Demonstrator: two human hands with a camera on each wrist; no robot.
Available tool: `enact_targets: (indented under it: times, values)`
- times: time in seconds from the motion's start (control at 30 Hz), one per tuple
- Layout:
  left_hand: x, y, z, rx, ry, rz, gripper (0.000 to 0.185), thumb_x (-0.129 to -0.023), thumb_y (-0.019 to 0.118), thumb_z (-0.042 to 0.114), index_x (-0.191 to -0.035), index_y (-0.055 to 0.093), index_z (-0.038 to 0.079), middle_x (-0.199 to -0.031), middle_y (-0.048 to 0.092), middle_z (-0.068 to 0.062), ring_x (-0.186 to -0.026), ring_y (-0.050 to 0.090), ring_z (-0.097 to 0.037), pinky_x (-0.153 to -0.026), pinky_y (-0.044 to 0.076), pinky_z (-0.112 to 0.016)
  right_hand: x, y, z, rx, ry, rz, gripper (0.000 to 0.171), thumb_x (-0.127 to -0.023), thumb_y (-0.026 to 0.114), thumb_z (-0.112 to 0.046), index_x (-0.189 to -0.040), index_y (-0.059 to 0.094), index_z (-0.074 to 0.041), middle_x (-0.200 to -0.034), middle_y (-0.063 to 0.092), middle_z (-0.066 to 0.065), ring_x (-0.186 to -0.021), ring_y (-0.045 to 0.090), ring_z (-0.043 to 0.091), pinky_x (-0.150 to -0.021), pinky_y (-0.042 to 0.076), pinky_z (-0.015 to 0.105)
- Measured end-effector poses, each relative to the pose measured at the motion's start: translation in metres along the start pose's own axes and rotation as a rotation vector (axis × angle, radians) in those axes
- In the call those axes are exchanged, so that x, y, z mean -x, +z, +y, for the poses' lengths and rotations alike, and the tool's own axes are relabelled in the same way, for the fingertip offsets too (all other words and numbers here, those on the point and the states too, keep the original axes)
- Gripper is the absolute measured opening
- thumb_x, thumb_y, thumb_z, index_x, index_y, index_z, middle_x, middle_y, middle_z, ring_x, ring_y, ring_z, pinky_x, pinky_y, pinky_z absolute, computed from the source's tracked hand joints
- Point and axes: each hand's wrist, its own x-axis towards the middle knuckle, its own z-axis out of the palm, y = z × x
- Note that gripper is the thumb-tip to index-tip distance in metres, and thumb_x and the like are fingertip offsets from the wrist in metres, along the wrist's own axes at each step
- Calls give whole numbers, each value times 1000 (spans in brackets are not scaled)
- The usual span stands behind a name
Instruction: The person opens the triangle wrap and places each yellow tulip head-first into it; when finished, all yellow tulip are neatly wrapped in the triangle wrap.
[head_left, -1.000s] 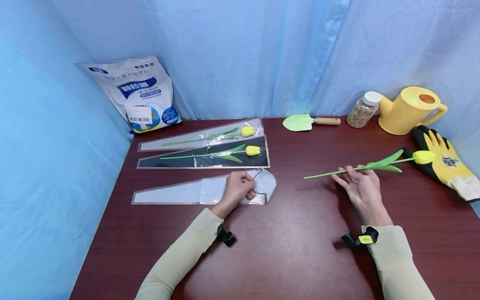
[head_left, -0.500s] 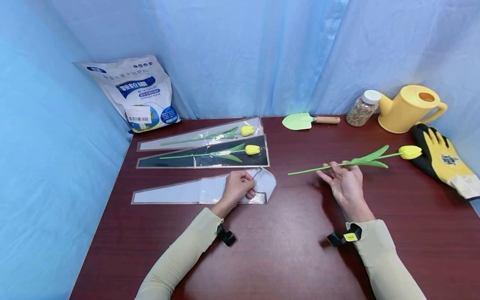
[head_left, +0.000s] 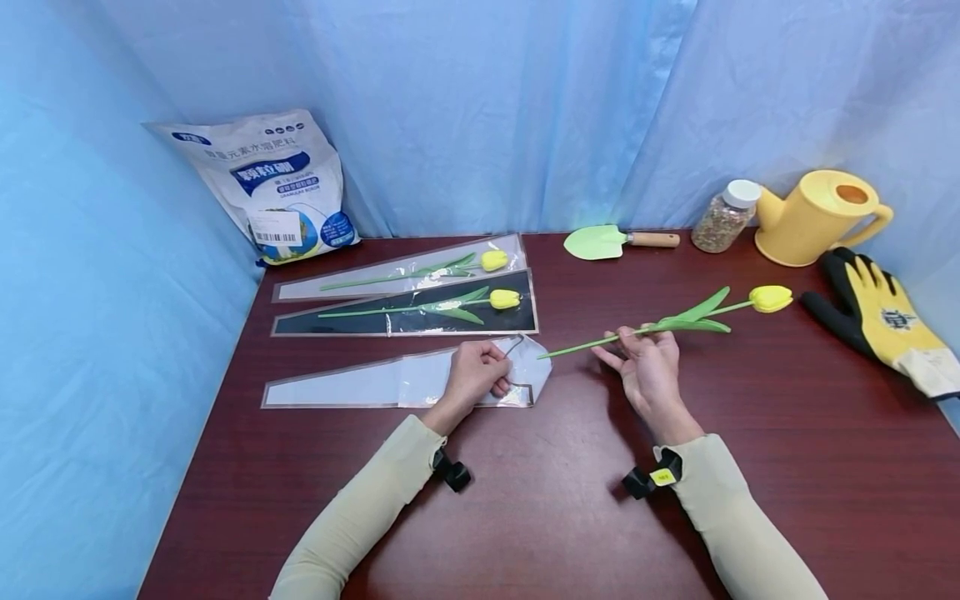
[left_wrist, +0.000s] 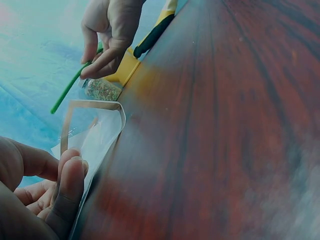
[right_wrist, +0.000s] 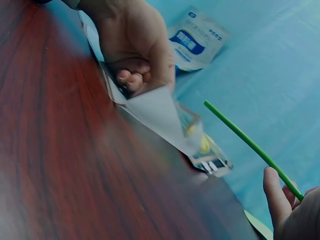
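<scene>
On the dark red table (head_left: 585,500), left hand (head_left: 474,377) down at the wide mouth of an empty clear sleeve (head_left: 360,387), fingers curled and pinching the top layer, mouth lifted open and curling up toward the right. Just right of that opening, right hand (head_left: 651,371) up off the surface, gripping the green stem of a yellow tulip (head_left: 770,297) between thumb and fingertips; stem end pointing at the sleeve mouth and close to it, apparently not yet inside, though hard to be sure from the head view. Bloom out to the right, raised above the wood, leaves spread just past the knuckles. Behind the sleeve, two filled sleeves (head_left: 420,304) side by side, each with a tulip. Further back, fertiliser bag (head_left: 266,187) in the left corner, green trowel (head_left: 611,242), jar (head_left: 723,218), yellow watering can (head_left: 817,218), and a glove (head_left: 877,321) at far right.
</scene>
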Motion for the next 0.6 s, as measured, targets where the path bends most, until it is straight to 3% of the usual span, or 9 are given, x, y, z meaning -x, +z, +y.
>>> enact_targets:
  times: [0.27, 0.5, 0.6]
  values:
    - [-1, 2, -1, 31, -16, -6, 8, -87, 61, -2, -83, 66, -7, -54, 61, 0, -42, 57, -7, -43, 51, -21, -1, 8, 14, 29, -34, 1, 20, -101, 45, 3, -97, 35, -15, -84, 55, 0, -85, 68, 18, -73, 64, 39]
    - [0, 2, 0, 33, -20, -2, 9, -87, 62, -2, -86, 67, -9, -60, 66, -14, -43, 57, -8, -44, 51, -22, -4, 5, 24, 49, -77, 10, 22, -101, 42, 4, -96, 35, -16, -84, 54, -1, -85, 68, 18, -73, 64, 40]
    - [0, 0, 1, 41, -20, -5, 8, -88, 62, -1, -85, 66, -8, -59, 66, -12, -43, 58, -8, -44, 51, -22, -4, 6, 27, 58, -96, 11, 22, -101, 44, 4, -97, 36, -16, -85, 55, -1, -86, 68, 19, -72, 64, 40]
